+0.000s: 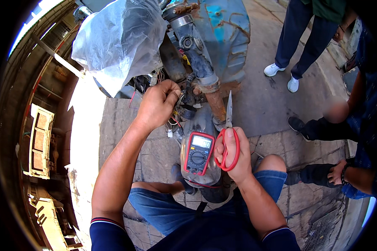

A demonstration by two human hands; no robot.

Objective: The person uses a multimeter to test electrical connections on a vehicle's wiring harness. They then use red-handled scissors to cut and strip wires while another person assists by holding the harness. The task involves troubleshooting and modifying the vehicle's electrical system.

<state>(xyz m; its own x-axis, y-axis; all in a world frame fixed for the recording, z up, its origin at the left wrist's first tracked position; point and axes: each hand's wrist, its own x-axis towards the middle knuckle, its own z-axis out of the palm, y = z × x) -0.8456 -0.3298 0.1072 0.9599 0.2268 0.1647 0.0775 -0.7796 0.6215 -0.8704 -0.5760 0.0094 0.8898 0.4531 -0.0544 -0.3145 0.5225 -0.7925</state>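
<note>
My right hand point(235, 157) grips a pair of scissors point(229, 109) by the red handles. The blades point up and away from me and look closed together. My left hand point(158, 104) is closed in a pinch at a bunch of thin wires point(178, 112) beside the vehicle's front column. Exactly which strands lie between its fingers is partly hidden. A red and black multimeter point(197, 154) with a lit display rests on the rounded front mudguard point(202, 121) between my arms, just left of the scissors. A small white connector point(170, 133) hangs below the wires.
A clear plastic sheet point(121, 42) covers the vehicle's front at upper left. Rusty metal tubing point(215, 104) and a worn blue panel point(226, 37) stand ahead. To the right are a person in white shoes point(274, 69) and other people close by. Paving point(155, 146) lies underneath.
</note>
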